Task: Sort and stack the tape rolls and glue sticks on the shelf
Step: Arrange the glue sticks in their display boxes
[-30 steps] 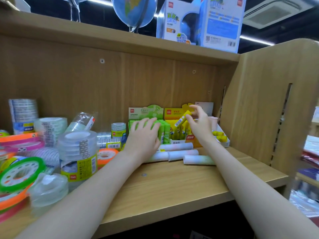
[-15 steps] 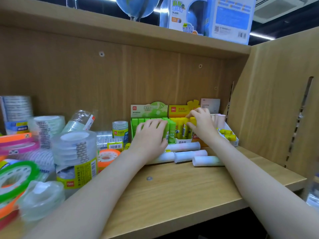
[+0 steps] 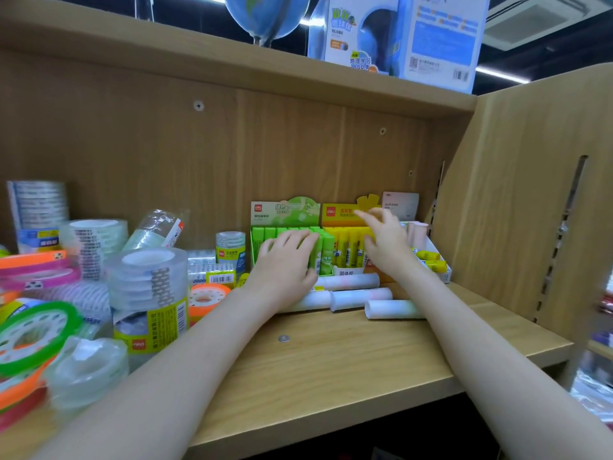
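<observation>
Left hand (image 3: pixel 287 263) is lying flat with fingers straight across the tops of the green glue sticks (image 3: pixel 326 249) in their display box, and the right hand (image 3: pixel 384 239) hovers over the yellow glue sticks (image 3: pixel 348 247) next door with fingers loosely spread, holding nothing. Three white tubes (image 3: pixel 360 298) lie loose on the shelf (image 3: pixel 331 360) right in front of the boxes. All the tape rolls (image 3: pixel 149 293) are piled up on the left side.

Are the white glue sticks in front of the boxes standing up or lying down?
Lying down: the white glue sticks rest on their sides on the shelf.
</observation>
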Available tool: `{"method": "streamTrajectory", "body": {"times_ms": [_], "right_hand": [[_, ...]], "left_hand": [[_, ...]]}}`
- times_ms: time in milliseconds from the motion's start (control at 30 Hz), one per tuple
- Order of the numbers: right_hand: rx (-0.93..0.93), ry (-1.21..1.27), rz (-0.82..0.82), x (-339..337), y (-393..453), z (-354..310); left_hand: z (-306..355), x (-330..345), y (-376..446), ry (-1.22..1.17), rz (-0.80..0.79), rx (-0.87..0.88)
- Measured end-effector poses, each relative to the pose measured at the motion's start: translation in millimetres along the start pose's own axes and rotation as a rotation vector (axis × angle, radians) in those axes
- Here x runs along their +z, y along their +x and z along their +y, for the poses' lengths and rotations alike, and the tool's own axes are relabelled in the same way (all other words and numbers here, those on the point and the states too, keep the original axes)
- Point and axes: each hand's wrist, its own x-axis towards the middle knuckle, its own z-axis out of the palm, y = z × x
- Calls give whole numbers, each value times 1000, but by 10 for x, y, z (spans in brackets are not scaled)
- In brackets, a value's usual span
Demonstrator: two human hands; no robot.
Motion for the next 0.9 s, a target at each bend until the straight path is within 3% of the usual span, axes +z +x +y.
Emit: {"method": "streamTrajectory", "body": {"times_ms": [67, 133, 200, 333, 467, 533, 667, 767, 833, 900], "right_hand": [[42, 196, 206, -142, -8, 6], [60, 225, 361, -240, -104, 17], [24, 181, 366, -266, -242, 59], [-34, 238, 126, -456, -612, 184], [23, 416, -375, -779, -1027, 302], [26, 319, -551, -828, -1102, 369], [6, 222, -438, -703, -1026, 371], [60, 351, -383, -658, -893, 379], [126, 483, -166, -703, -760, 447], [223, 327, 44, -675, -604, 623]], "left_hand": [[15, -1, -13, 9, -1, -6], [21, 4, -10, 14, 0, -8], [15, 7, -4, 15, -1, -17], [41, 11, -14, 20, -1, -30], [47, 18, -15, 21, -12, -45], [79, 32, -5, 37, 14, -61], [288, 37, 9, -47, 69, 52], [462, 74, -24, -117, -121, 214], [487, 127, -29, -117, -204, 299], [478, 152, -16, -156, -186, 360]]}}
